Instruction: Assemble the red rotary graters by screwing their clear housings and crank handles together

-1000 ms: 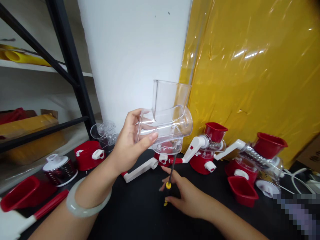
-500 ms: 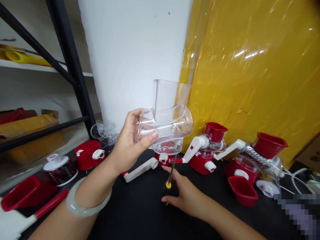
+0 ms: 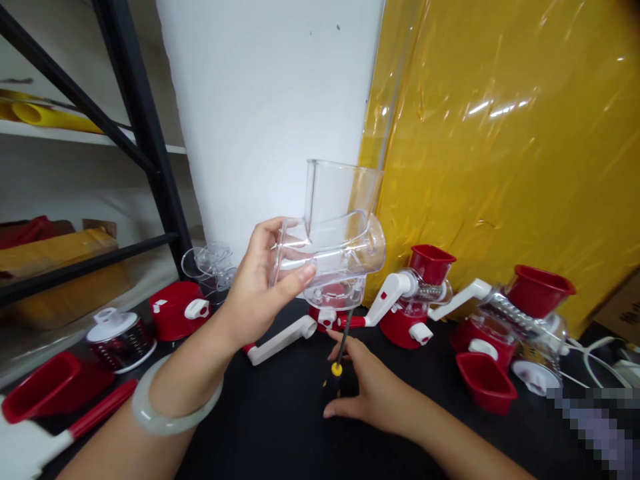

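A clear plastic housing with an upright square chute is raised above the black table, and my left hand grips its left end, thumb in front. Below its round foot stands a screwdriver, nearly upright, with a thin metal shaft and a black and yellow handle. The shaft's top reaches the foot; its tip is hard to make out. My right hand is loosely around the handle, index finger near the shaft and thumb low beside the handle. Behind the foot sits a red base with a white knob.
Assembled red and clear grinders stand at the right, near a loose red hopper and white cables. On the left are a red base, a drum, a red hopper and clear parts. A black-framed shelf rises behind.
The fingers and thumb of my right hand have loosened and spread a little around the screwdriver's handle, which has turned slightly. My left hand and the clear housing have hardly moved.
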Demonstrator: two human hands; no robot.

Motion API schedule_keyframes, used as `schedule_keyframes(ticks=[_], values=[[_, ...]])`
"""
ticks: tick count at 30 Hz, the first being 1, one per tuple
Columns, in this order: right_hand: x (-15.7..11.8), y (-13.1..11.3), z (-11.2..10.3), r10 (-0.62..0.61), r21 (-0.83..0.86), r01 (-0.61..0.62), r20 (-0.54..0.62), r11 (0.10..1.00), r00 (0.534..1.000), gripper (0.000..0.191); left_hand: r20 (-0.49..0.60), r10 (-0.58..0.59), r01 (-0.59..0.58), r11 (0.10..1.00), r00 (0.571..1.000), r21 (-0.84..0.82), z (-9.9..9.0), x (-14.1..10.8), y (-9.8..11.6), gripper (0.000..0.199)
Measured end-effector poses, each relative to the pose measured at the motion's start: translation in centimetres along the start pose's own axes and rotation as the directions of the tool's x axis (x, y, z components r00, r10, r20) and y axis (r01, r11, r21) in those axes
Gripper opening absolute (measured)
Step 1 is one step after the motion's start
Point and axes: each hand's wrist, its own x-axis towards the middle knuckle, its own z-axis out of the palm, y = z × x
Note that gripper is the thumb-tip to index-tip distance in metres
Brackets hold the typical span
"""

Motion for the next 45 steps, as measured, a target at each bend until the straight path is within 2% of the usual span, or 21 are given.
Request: schedule_keyframes(ticks=[4, 8, 10, 13, 16, 20, 22, 25, 28, 31, 33, 36, 39, 42, 45], values=[[-0.04, -0.25, -0.12, -0.029, 0.046, 0.025, 0.086, 0.999, 0.996, 0.094, 0.000, 0.005, -0.005, 1.000, 1.000, -0.011, 0.02, 0.01, -0.16, 0.052], [0.00, -0.24, -0.03, 0.069, -0.015, -0.069, 0.040, 0.998, 0.997, 0.093, 0.002, 0.006, -0.006, 1.000, 1.000, -0.010, 0.06, -0.02, -0.12, 0.054], [-0.11, -0.01, -0.10, 0.028, -0.018, -0.027, 0.030, 0.999, 0.999, 0.094, 0.000, -0.004, 0.004, 1.000, 1.000, 0.002, 0.06, -0.05, -0.04, 0.054], [-0.34, 0.17, -0.24, -0.100, 0.030, 0.097, 0.090, 0.995, 0.991, 0.092, 0.004, -0.002, 0.002, 1.000, 1.000, 0.014, 0.03, -0.07, -0.01, 0.054], [-0.29, 0.03, -0.13, -0.096, 0.076, 0.086, 0.138, 0.993, 0.986, 0.091, 0.008, 0.012, -0.012, 1.000, 1.000, 0.022, 0.00, -0.04, -0.08, 0.053], [0.00, -0.08, 0.05, 0.031, 0.026, -0.032, 0.061, 0.999, 0.998, 0.093, 0.001, 0.010, -0.010, 1.000, 1.000, 0.020, 0.02, 0.00, -0.06, 0.053], [-0.05, -0.02, -0.02, -0.006, 0.003, 0.006, 0.033, 1.000, 0.999, 0.096, -0.001, 0.004, -0.004, 1.000, 1.000, 0.020, 0.03, 0.00, 0.00, 0.053], [-0.26, 0.03, -0.14, -0.101, 0.029, 0.098, 0.081, 0.995, 0.992, 0.091, -0.003, 0.001, -0.001, 1.000, 1.000, 0.029, 0.05, 0.00, 0.08, 0.054], [-0.26, -0.03, -0.10, -0.047, 0.043, 0.042, 0.119, 0.998, 0.992, 0.088, -0.005, -0.001, 0.001, 0.999, 1.000, 0.037, 0.05, 0.03, 0.14, 0.054], [-0.10, -0.07, -0.13, 0.032, -0.007, -0.031, 0.061, 0.999, 0.998, 0.093, -0.011, -0.006, 0.006, 0.999, 1.000, 0.038, 0.06, 0.08, 0.19, 0.054], [-0.09, -0.04, -0.24, 0.006, -0.014, -0.005, 0.043, 1.000, 0.999, 0.097, -0.016, -0.008, 0.009, 0.999, 1.000, 0.033, 0.05, 0.09, 0.17, 0.054], [-0.19, 0.04, -0.29, -0.070, 0.046, 0.066, 0.086, 0.997, 0.994, 0.092, -0.010, -0.008, 0.009, 1.000, 1.000, 0.027, 0.02, 0.07, 0.10, 0.054], [-0.14, 0.14, -0.05, -0.056, 0.076, 0.048, 0.107, 0.996, 0.993, 0.088, -0.002, -0.003, 0.003, 0.999, 1.000, 0.033, 0.02, 0.03, 0.05, 0.054], [0.03, 0.23, 0.12, -0.003, 0.011, 0.002, 0.032, 1.000, 0.999, 0.091, -0.001, 0.004, -0.004, 0.999, 1.000, 0.032, 0.03, 0.01, 0.06, 0.053], [0.02, 0.23, 0.02, -0.060, -0.022, 0.060, 0.009, 0.998, 0.998, 0.095, 0.002, 0.004, -0.004, 1.000, 1.000, 0.020, 0.04, 0.00, 0.06, 0.053]])
